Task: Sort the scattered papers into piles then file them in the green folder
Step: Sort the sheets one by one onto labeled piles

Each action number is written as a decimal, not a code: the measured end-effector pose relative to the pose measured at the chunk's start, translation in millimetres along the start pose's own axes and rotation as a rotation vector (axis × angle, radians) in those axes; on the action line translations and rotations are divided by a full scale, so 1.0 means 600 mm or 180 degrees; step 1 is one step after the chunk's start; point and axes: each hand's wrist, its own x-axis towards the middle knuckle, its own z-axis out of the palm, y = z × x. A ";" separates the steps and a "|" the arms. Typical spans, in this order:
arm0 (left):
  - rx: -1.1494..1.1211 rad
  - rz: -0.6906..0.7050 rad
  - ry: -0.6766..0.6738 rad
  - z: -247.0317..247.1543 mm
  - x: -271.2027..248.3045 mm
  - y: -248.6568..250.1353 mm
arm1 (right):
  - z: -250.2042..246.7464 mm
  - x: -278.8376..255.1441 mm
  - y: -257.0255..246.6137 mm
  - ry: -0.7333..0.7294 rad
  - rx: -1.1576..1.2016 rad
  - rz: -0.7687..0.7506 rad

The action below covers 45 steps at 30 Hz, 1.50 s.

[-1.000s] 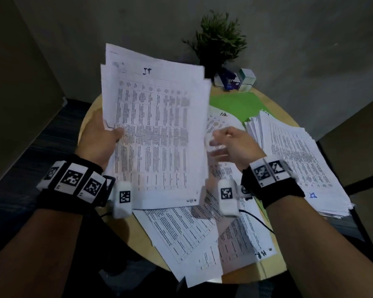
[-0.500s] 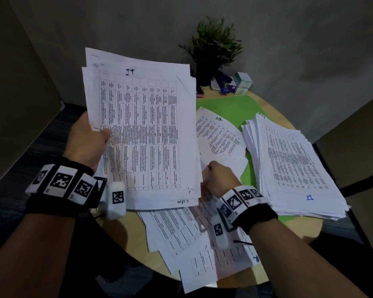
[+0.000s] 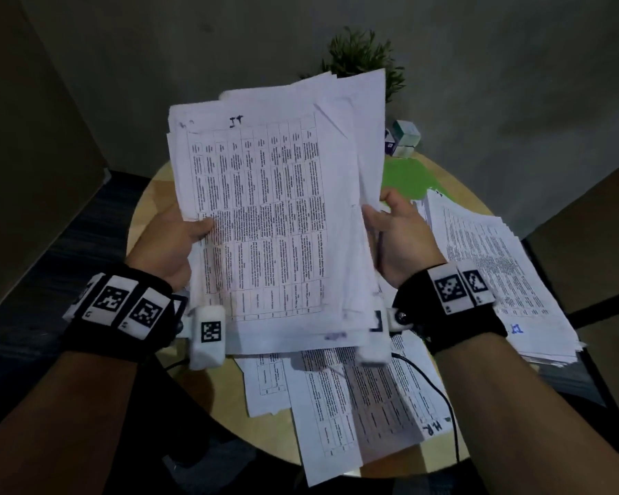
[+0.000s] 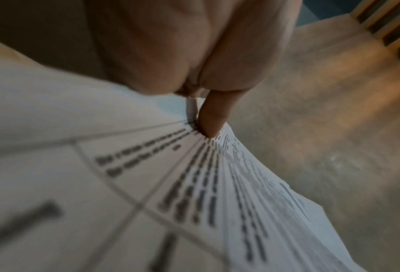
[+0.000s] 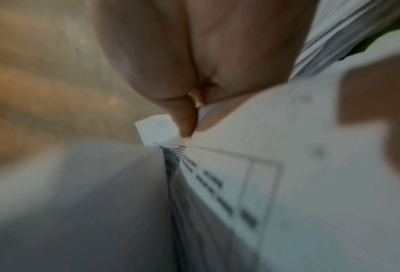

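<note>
Both grips are clamped on the raised sheaf of printed papers [image 3: 276, 223]: left hand [image 3: 168, 244] pinching its left edge, thumb on the top sheet, right hand [image 3: 401, 237] clasping its right edge. Behind that sheaf the green folder [image 3: 404, 180] lies on the round bench [image 3: 147, 205]; right of the sheaf sits a sorted pile [image 3: 508, 280], below it loose sheets [image 3: 354, 405].

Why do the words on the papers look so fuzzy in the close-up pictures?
Both wrist views sit too close to focus: the stack of papers smears near the lens, as does the left hand and right hand. The head view is dim but steadier, though still not readable.
</note>
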 end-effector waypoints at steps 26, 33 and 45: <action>0.0649 0.0393 0.0293 -0.012 -0.007 0.007 | -0.105 0.015 0.090 0.0878 -0.4348 0.0533; 0.0508 0.0360 0.0251 -0.008 -0.005 0.008 | -0.110 0.001 0.075 -0.0259 -0.4401 0.1027; 0.0119 0.0316 -0.0016 0.007 -0.016 0.023 | -0.055 0.028 -0.020 0.0669 -0.1890 -0.0285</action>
